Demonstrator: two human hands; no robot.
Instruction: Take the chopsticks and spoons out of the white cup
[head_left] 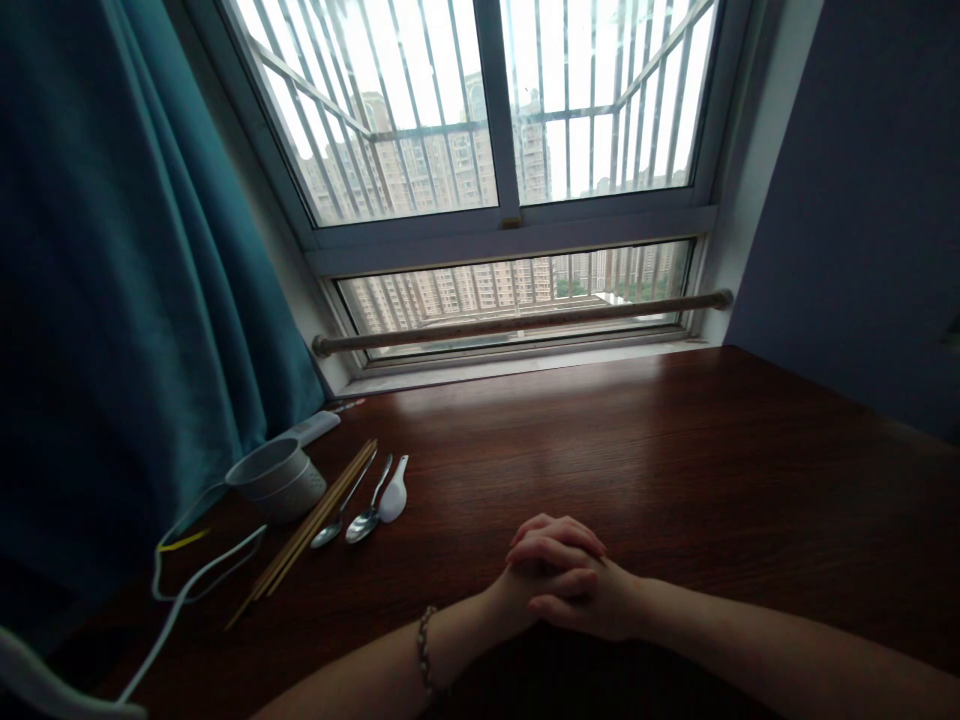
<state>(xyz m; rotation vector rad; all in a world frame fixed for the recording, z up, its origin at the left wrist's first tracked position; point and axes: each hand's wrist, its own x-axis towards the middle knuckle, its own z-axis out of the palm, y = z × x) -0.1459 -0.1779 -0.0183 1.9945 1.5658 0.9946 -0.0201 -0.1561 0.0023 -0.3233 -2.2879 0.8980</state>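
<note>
My left hand (pixel 516 592) and my right hand (pixel 613 600) are clasped together over the near part of the brown wooden table (pixel 675 450), fingers interlaced. No object shows in either of them. A chain bracelet (pixel 424 648) circles my left wrist. Closest to the hands, off to the left, lies a white soup spoon (pixel 394 492). Beside it are a metal spoon (pixel 364 524), a second, thinner metal spoon (pixel 328 532) and several wooden chopsticks (pixel 311 525), laid roughly side by side.
Left of the chopsticks stands a grey perforated cup-shaped holder (pixel 281 485), with a white power strip (pixel 311 428) behind it. A white cable (pixel 191 585) curves at the left edge. A teal curtain (pixel 187 250) hangs there. A rail (pixel 525 322) crosses the window beyond the table.
</note>
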